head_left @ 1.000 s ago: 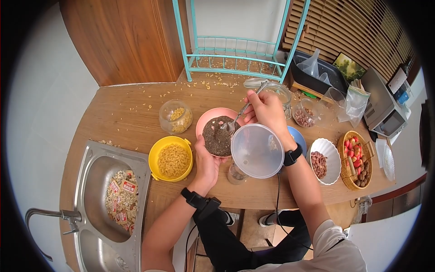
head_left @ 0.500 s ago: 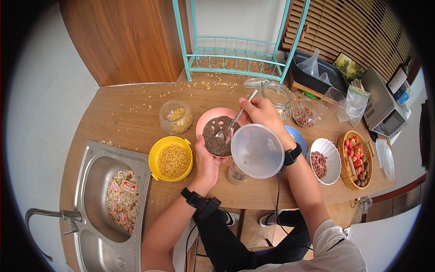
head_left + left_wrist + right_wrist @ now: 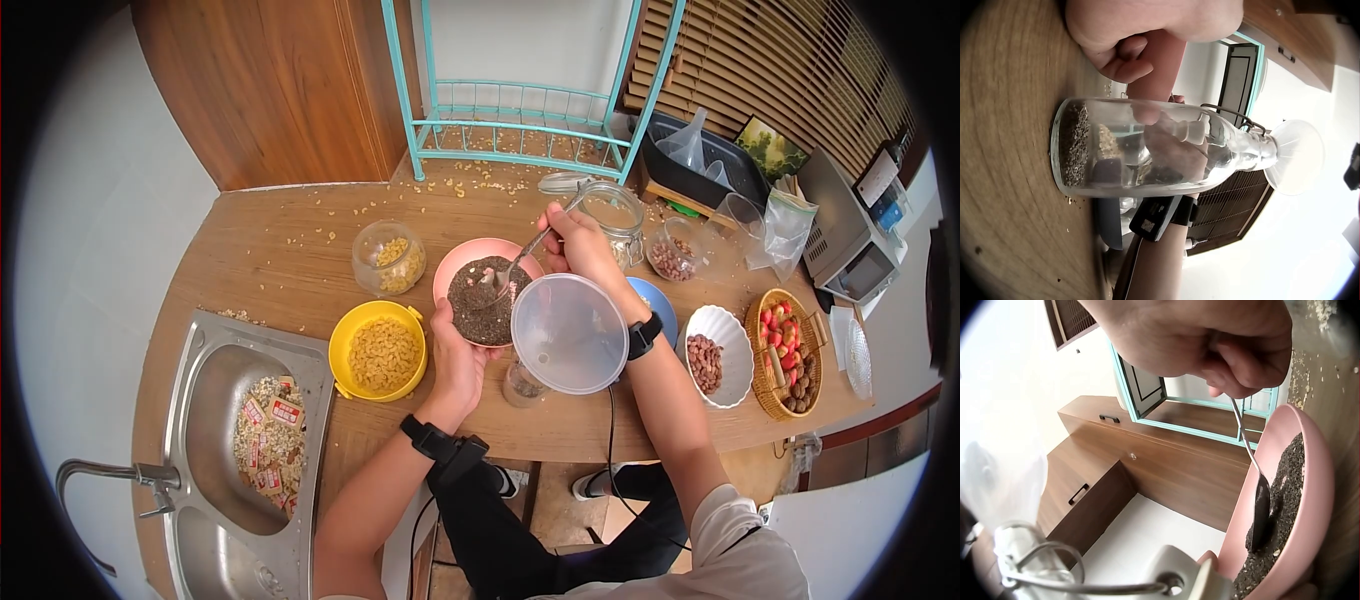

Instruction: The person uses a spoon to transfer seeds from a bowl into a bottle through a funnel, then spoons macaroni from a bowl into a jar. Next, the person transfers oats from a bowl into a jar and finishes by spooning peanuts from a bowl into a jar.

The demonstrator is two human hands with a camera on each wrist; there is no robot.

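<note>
My left hand point(image 3: 458, 372) grips the near side of a pink bowl point(image 3: 450, 262), thumb along its rim. Dark small seeds point(image 3: 482, 322) with a few pale bits fill much of the bowl. Above it, my right hand point(image 3: 588, 252) pinches a metal spoon point(image 3: 532, 248) by its handle. In the right wrist view the spoon's head point(image 3: 1261, 509) lies down among the seeds. A clear glass bottle point(image 3: 1166, 178) stands upright close to both hands, a layer of dark seeds at its bottom. A translucent funnel point(image 3: 568, 338) sits in its mouth.
Left of the bowl are a yellow bowl point(image 3: 333, 362) of pasta and a glass jar point(image 3: 370, 242). A steel sink point(image 3: 200, 400) lies beyond. To the right are a blue dish point(image 3: 655, 300), a white fluted bowl point(image 3: 738, 345) of nuts and a wicker basket point(image 3: 815, 365).
The spoon dips lower into the seeds, then its head comes back up slightly within the bowl as my right hand shifts. My left hand and the pink bowl stay nearly still.
</note>
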